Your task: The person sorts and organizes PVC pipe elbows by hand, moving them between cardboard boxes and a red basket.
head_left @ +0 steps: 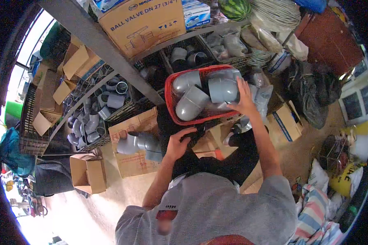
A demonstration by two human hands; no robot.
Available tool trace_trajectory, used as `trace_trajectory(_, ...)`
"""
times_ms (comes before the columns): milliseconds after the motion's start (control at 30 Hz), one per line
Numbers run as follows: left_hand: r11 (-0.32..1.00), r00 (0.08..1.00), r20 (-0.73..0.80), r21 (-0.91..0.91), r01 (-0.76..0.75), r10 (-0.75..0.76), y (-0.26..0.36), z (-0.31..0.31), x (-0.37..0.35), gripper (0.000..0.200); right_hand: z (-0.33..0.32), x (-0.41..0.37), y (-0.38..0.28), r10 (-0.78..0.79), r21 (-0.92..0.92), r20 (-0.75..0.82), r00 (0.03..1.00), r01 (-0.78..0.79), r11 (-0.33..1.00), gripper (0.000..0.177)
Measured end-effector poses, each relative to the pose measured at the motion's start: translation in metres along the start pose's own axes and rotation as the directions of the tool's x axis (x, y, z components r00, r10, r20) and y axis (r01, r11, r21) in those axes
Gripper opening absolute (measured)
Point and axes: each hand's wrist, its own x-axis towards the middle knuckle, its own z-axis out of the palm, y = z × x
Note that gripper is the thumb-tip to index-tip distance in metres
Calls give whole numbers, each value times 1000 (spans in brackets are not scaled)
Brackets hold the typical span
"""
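A red basket (171, 107) holds several large grey pipe elbows (192, 103). My right hand (245, 98) reaches over the basket's right side, its fingers spread against a grey fitting (223, 89). Lower and to the left, my left hand (179, 143) is bent near the basket's front edge, beside a dark object; whether it grips anything is hidden. Grey pipe fittings (140, 143) lie on a flattened cardboard piece (129, 166) left of my left hand.
Crates of grey fittings (86, 122) stand at the left under a metal beam (106, 49). An open cardboard box (88, 173) sits on the floor. A ball valve box (143, 26) is above; black bags (315, 87) and a carton (285, 122) are at the right.
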Motion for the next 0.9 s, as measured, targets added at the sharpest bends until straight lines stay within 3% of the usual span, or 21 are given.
trace_trajectory(67, 998, 999, -13, -53, 34, -34, -5, -1, 5, 44, -5, -14, -20, -142, 70, -230, 963, 162, 984, 100)
trace_trajectory(100, 961, 996, -64, -273, 49, -69, -8, -1, 9, 45, -5, -26, -36, -146, 70, -223, 964, 166, 984, 100)
trace_trajectory(133, 877, 988, -106, -479, 48, -112, -9, -1, 14, 46, -3, -42, -56, -48, 266, -209, 977, 104, 958, 94)
trace_trajectory(167, 737, 983, -25, -665, 121, -184, 2, -2, 18, 48, -1, -54, -76, 48, 452, -176, 983, 38, 891, 87)
trace_trajectory(200, 735, 982, -29, -667, 121, -188, 7, -2, 23, 48, -2, -62, -96, 45, 453, -170, 984, 37, 891, 87)
trace_trajectory(233, 783, 990, -20, -614, 101, -143, 9, -1, 28, 46, -4, -68, -118, 136, 734, 116, 984, -178, 655, 77)
trace_trajectory(267, 826, 995, -6, -558, 79, -99, 13, 1, 31, 45, -4, -75, -131, 115, 847, 407, 906, -422, 324, 67)
trace_trajectory(300, 825, 995, -6, -558, 83, -104, 21, 2, 33, 45, 4, -82, -135, 117, 845, 412, 904, -427, 321, 67)
trace_trajectory(367, 962, 997, 73, -273, -8, 29, 38, 4, 36, 39, 25, -94, -134, 222, 762, 584, 781, -622, 181, 48)
trace_trajectory(400, 962, 997, 70, -273, -10, 30, 39, 4, 35, 39, 36, -97, -131, 219, 762, 584, 781, -621, 183, 48)
trace_trajectory(467, 981, 986, 12, -93, -167, 169, 36, 2, 36, 35, 54, -101, -125, 277, 933, 222, 935, -286, 218, 42)
trace_trajectory(500, 982, 986, 12, -93, -162, 164, 25, -6, 36, 35, 53, -100, -123, 278, 932, 226, 934, -290, 216, 42)
trace_trajectory(567, 988, 977, -211, -157, 6, -39, -9, -43, 35, 29, 42, -101, -111, 433, 903, 236, 870, -361, 233, 36)
trace_trajectory(600, 953, 950, -308, -300, -43, -54, -9, -64, 33, 23, 38, -108, -103, 444, 899, 254, 859, -379, 220, 36)
trace_trajectory(633, 902, 921, -362, -431, -26, -146, -54, -93, 34, 23, 33, -112, -89, 524, 902, 309, 794, -419, 102, 34)
trace_trajectory(700, 955, 875, -475, -293, -52, -98, -94, -148, 41, 26, 30, -117, -62, 607, 918, 341, 718, -395, -49, 34)
trace_trajectory(733, 959, 870, -466, -284, 23, -159, -129, -182, 49, 28, 31, -121, -51, 625, 934, 320, 712, -349, -80, 36)
trace_trajectory(767, 956, 860, -459, -274, 100, -222, -159, -210, 60, 30, 15, -119, -52, 584, 915, 390, 712, -369, -161, 39)
trace_trajectory(800, 956, 862, -451, -270, 115, -231, -169, -227, 72, 30, 4, -113, -60, 520, 884, 465, 717, -338, -324, 42)
trace_trajectory(867, 935, 880, -414, 154, 319, -232, -189, -254, 100, 31, 18, -118, -40, 607, 888, 460, 647, -337, -314, 43)
trace_trajectory(900, 931, 881, -406, 159, 329, -242, -220, -279, 118, 31, 24, -119, -33, 637, 888, 459, 619, -337, -313, 43)
